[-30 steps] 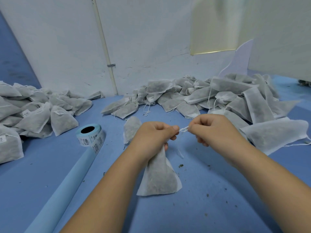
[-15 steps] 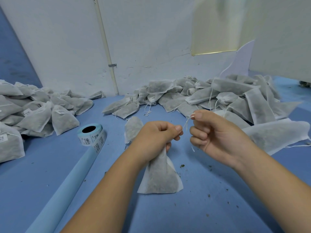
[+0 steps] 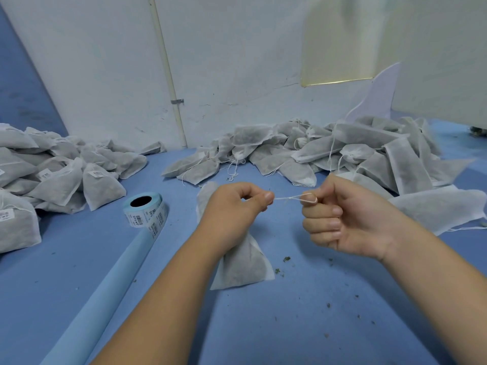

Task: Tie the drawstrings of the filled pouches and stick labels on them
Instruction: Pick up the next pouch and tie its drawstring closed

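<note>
I see pouch (image 3: 242, 262) upright on the blue surface (image 3: 316, 325), neck gripped by left hand (image 3: 234, 209); drawstring (image 3: 288, 198) taut across to right hand (image 3: 342, 219), which pinches its loop, fingers curled. Label roll (image 3: 145, 210) near left, unlabelled pile (image 3: 342, 151) behind

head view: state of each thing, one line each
pouch, filled, neck gripped by left hand, no label showing
drawstring, taut between both hands, knot forming
right hand, pinches drawstring loop
label roll, partly unwound
left pouch pile, labelled
right pouch pile, strings loose, no labels showing
</note>
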